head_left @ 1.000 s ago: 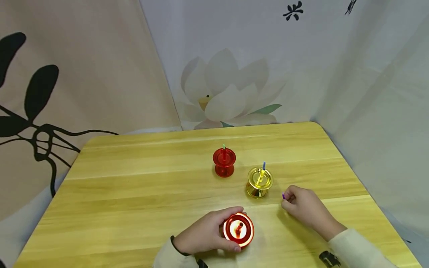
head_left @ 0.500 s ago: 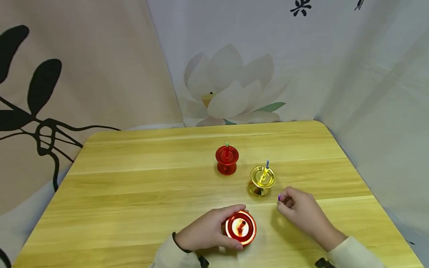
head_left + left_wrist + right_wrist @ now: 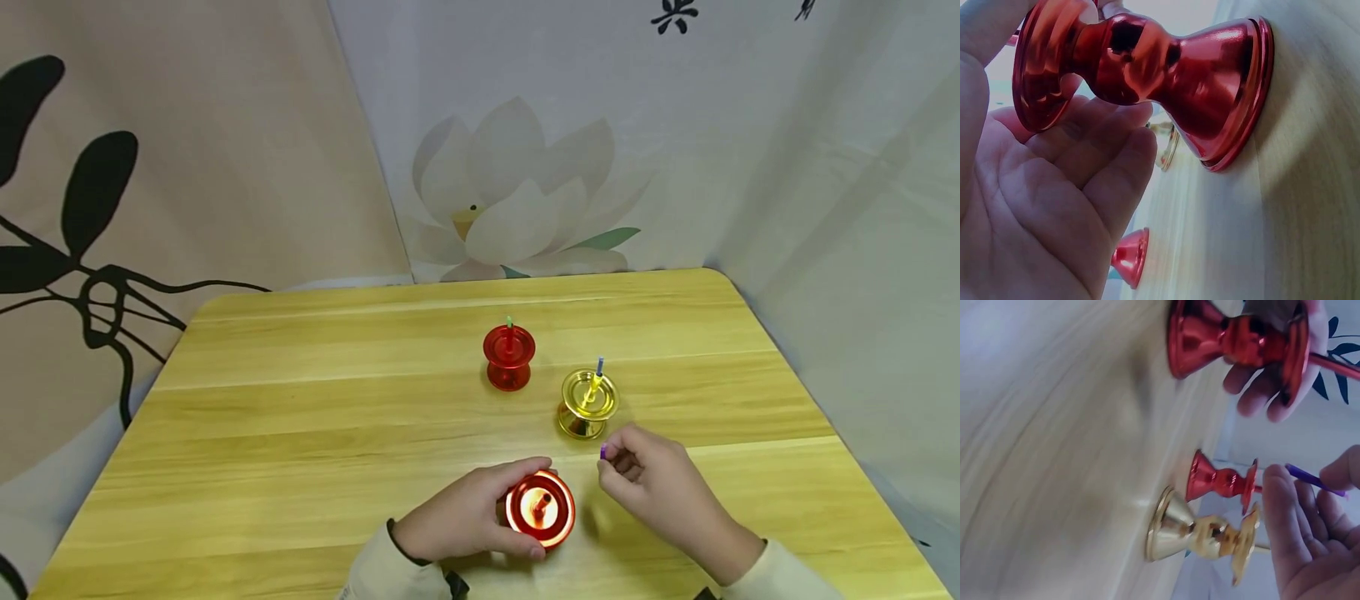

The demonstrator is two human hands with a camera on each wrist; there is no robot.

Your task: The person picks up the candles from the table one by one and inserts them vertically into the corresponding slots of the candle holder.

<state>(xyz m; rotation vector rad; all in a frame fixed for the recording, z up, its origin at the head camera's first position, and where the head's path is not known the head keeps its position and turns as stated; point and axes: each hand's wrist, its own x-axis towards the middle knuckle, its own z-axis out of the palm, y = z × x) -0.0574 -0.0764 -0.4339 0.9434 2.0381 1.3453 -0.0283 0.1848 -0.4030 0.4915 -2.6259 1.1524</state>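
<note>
My left hand (image 3: pixel 465 514) grips a red metal candle holder (image 3: pixel 539 510) by its upper dish, thumb on the near side and fingers on the far side. A short spike rises from the dish. In the left wrist view the holder's flared base (image 3: pixel 1222 94) is at the tabletop; I cannot tell whether it touches. To the right, my right hand (image 3: pixel 663 492) pinches a thin purple stick (image 3: pixel 1310 478) between thumb and index finger, above the table and apart from the holder. Only the stick's tip shows in the head view.
A gold candle holder (image 3: pixel 579 422) with a blue-tipped stick (image 3: pixel 600 367) stands just beyond my right hand. Farther back is another red candle holder (image 3: pixel 508 375) with a green tip. The wooden table (image 3: pixel 300 400) meets printed cloth curtains (image 3: pixel 525 183) behind.
My right hand has moved left with the purple stick, closer to the red holder in my left hand. The left hand keeps its grip; the view has shifted slightly.
</note>
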